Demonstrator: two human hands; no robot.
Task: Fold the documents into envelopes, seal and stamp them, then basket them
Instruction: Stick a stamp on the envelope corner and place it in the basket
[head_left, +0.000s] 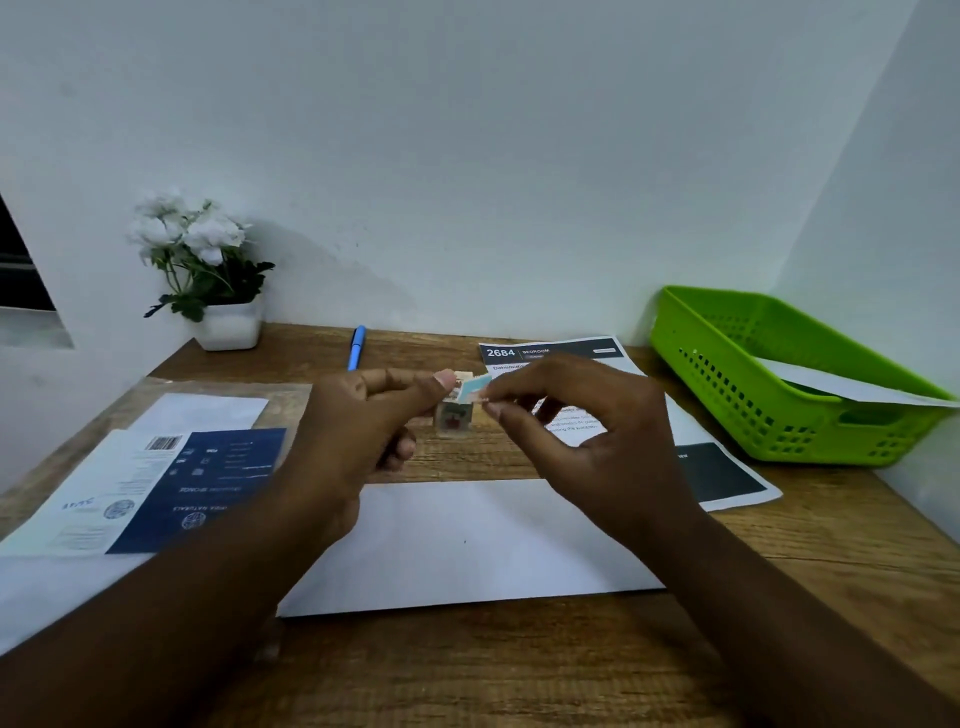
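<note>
Small home-office or paperwork corner: a wood-grain desk (519, 665) pushed into the angle of two plain white walls (467, 156). At 11 o'clock a white pot of white flowers (208, 260); at 12 a blue pen (356, 347); at 2 a green perforated plastic basket (779, 384) holding a white sheet. Printed sheets lie about, one at 1 o'clock headed "2684 BEDROOM" (550, 351), a blue-and-white leaflet (156, 493) at 9, and a blank white envelope (467, 545) at centre.

head cam | faces forward-down | near desk (519, 675) | single view
</note>
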